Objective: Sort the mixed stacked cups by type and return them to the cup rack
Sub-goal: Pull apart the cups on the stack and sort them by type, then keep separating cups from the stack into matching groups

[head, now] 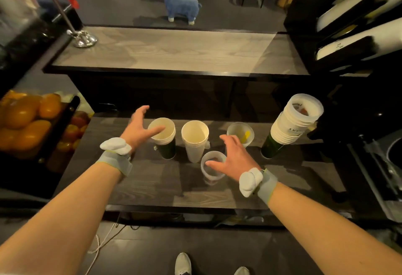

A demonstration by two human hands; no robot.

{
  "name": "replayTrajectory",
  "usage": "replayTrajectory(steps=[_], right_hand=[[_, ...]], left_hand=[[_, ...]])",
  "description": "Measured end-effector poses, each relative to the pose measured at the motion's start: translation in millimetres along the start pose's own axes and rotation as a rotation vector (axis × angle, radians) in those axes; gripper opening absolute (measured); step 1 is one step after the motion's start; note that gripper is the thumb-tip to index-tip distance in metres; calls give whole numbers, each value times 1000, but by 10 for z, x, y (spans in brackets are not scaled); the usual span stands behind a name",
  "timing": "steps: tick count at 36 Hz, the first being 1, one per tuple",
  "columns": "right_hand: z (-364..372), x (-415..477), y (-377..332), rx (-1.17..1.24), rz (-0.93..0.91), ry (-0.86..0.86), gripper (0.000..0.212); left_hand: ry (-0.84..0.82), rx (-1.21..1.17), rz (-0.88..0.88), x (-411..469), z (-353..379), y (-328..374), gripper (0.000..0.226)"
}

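Dark surface point(152, 185) carries the cup stacks point(291, 126), cup rack point(348, 26) at far right. Left hand point(139, 131), fingers spread, holds nothing beside the green stack point(165, 144); right hand point(235, 159), likewise spread and empty, above the nearest clear cup point(212, 176).

Dim warm light, blurred, distorted edges
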State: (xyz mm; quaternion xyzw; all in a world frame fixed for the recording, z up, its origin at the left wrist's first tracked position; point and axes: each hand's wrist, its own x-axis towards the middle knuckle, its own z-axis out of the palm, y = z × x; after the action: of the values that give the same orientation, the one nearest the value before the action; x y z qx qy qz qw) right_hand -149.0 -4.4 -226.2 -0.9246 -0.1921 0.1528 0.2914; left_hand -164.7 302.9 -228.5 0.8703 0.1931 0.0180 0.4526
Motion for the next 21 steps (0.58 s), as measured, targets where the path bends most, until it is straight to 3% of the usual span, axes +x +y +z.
replayTrajectory(steps=[5, 12, 16, 21], right_hand=[[-609, -76, -116, 77, -47, 218, 74], [-1627, -256, 241, 124, -1, 569, 66], [-1847, -296, 586, 145, 101, 577, 81], [-1849, -284, 1004, 172, 278, 455, 108]], left_hand=[[71, -99, 124, -17, -14, 723, 75], [-240, -99, 389, -104, 582, 1880, 52], [-400, -25, 451, -116, 1064, 2216, 55], [-485, 80, 421, -47, 1736, 2467, 84]])
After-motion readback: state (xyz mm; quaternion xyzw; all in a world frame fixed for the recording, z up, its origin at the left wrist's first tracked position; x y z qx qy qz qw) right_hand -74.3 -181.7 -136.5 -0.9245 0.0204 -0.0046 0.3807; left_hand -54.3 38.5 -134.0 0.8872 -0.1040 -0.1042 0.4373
